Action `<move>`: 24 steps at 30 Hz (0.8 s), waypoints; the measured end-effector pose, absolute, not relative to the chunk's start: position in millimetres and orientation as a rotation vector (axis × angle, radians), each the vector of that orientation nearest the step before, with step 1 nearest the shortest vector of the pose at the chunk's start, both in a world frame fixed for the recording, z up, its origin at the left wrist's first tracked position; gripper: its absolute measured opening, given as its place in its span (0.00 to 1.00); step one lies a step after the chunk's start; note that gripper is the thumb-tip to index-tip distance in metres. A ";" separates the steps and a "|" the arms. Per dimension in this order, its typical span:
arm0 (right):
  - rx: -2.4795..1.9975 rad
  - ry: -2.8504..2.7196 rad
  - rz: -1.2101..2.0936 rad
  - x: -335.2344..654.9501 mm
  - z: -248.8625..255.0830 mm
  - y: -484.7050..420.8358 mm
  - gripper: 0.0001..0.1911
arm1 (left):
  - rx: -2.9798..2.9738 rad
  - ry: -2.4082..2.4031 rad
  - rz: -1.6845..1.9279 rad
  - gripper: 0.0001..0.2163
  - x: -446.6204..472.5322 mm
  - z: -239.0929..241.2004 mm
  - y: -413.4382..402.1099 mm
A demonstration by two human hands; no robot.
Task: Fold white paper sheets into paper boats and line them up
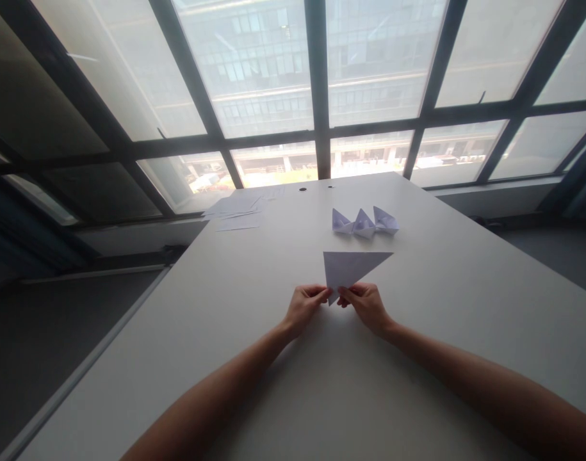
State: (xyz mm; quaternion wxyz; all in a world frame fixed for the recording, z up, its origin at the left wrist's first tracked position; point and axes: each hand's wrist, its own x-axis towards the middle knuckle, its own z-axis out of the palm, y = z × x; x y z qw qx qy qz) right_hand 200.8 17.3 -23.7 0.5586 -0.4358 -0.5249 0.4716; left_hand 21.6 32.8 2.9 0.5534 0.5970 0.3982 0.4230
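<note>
A sheet of white paper folded into a triangle (350,264) is held up between my two hands, its long straight edge at the top and a point downward. My left hand (306,305) pinches it near the lower left corner with thumb and fingers. On the slanting right edge, close to that same corner, my right hand (366,303) grips it, thumb in front. Just beyond the paper, three folded paper boats (364,224) stand in a row on the white table (254,282).
Loose sheets of white paper (237,208) lie overlapping at the table's far left. Two small dark holes, one a round opening (303,189), show near the far edge. Behind the table rise large windows with dark frames (316,83). Blue curtains (569,176) hang at the sides.
</note>
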 end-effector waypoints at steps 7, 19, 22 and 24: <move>-1.069 -1.293 1.093 197.1 -21.8 17.8 0.17 | 1.485 0.927 1.056 0.16 24.9 2.5 32.0; -1.092 -1.264 1.066 195.8 -19.5 13.9 0.18 | 1.532 1.022 0.982 0.21 25.9 6.3 27.7; -1.092 -1.302 1.091 196.9 -19.1 14.8 0.19 | 1.497 1.045 1.032 0.19 26.5 8.5 27.7; -1.086 -1.356 1.111 198.2 -18.9 15.5 0.19 | 1.450 1.054 1.074 0.18 26.7 9.8 27.7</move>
